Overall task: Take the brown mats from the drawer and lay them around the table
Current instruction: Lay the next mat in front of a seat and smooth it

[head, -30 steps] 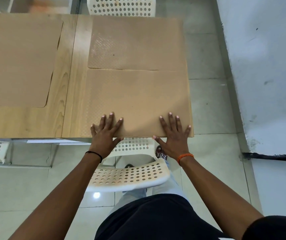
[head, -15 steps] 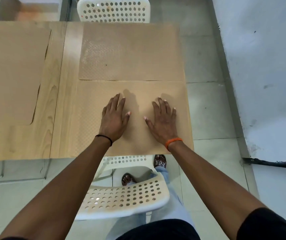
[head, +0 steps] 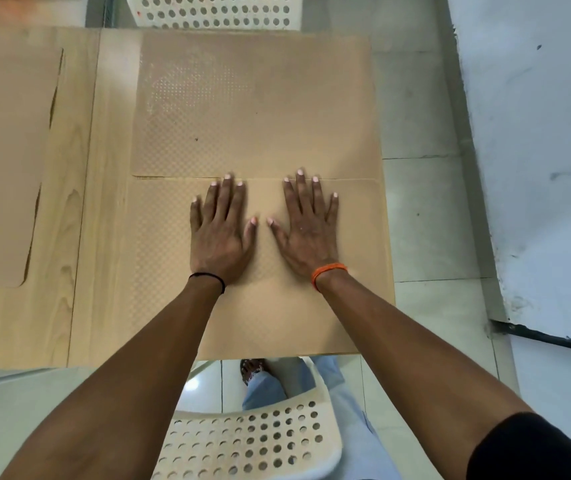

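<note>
Hands lie flat: our left hand (head: 220, 233) and right hand (head: 306, 230) press the near brown mat (head: 159, 271) with straight fingers and hold nothing, we think to smooth it against the bench (head: 80, 216). Its far edge meets the second mat (head: 256, 105). A third mat (head: 3, 161) lies to the left, well apart

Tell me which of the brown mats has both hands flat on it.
The near mat, at the table's near right corner. The left hand and right hand press it; the far mat and left mat lie untouched.
</note>
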